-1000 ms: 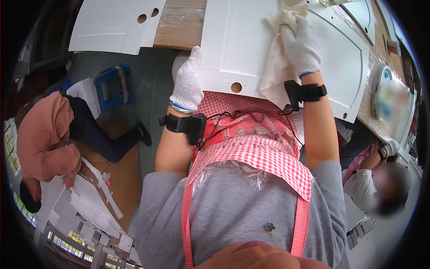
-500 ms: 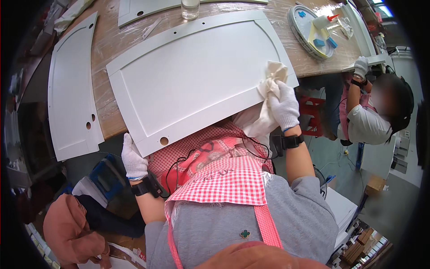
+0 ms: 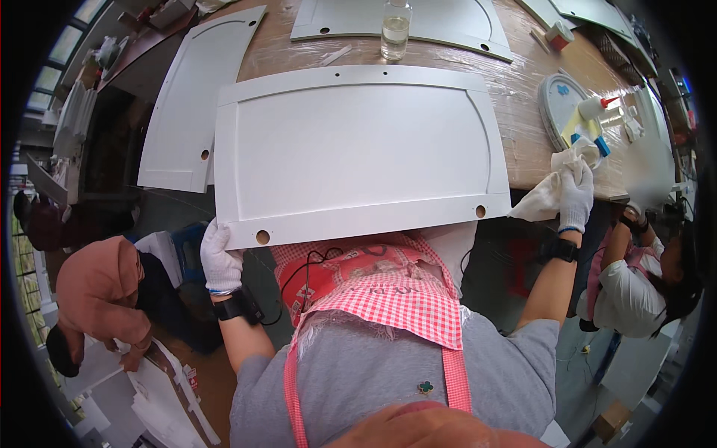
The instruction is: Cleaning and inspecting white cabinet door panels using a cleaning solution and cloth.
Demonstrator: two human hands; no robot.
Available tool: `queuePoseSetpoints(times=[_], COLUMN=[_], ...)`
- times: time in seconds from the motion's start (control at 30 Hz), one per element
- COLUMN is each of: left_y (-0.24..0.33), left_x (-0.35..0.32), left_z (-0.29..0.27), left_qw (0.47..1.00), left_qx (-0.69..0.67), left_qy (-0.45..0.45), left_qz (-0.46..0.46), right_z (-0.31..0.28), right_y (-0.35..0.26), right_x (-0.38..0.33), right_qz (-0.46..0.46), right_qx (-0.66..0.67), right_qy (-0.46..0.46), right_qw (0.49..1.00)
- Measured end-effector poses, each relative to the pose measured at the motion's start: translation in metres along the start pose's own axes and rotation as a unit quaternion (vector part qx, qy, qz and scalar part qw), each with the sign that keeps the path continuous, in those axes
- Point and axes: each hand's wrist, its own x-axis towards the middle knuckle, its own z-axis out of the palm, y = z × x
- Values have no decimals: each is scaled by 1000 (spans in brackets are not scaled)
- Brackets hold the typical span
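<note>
A white cabinet door (image 3: 358,149) with a raised frame and small round holes lies in front of me, its near edge jutting past the table over my apron. White-gloved, my left hand (image 3: 222,257) grips its near left corner; some fingers are hidden beneath. My right hand (image 3: 575,196), also gloved, is closed on a crumpled white cloth (image 3: 541,196), just beyond the door's right side. Beside that hand is a round pale lid (image 3: 551,112) bearing a yellow sheet, blue sponge blocks (image 3: 601,145) and a white squeeze bottle with a red tip (image 3: 595,107).
More white doors lie at the left (image 3: 187,104) and far side (image 3: 433,19). A clear bottle of liquid (image 3: 395,33) stands behind my door on the film-covered table (image 3: 515,97). One person (image 3: 104,291) bends at lower left; another (image 3: 624,284) works at right.
My right hand has lifted the cloth off the door and moved right, toward the lid. The view has shifted, and the door now sits squarer to me. My left hand stays at its corner.
</note>
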Motion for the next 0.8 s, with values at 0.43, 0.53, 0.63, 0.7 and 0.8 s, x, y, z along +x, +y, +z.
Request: queuePoseSetpoints(times=[0.43,0.53,0.63,0.7,0.8], left_y=[79,98,110,109,116], left_x=[-57,-58,-62,-64,-72], left_z=[23,52,63,64,66], left_qw=[986,979,970,958,957], left_qx=[-10,10,55,92,62], left_qy=[-15,-53,-85,-96,-75], left_qz=[165,198,220,255,272], right_z=[-7,33,85,96,91], right_y=[-107,-60,-28,-39,-55], right_x=[-149,-188,-214,-225,-224], right_qz=[116,87,261,326,309], right_qx=[119,205,566,624,661], right_qy=[-644,-668,-558,-499,-457], right_qw=[747,710,549,505,508])
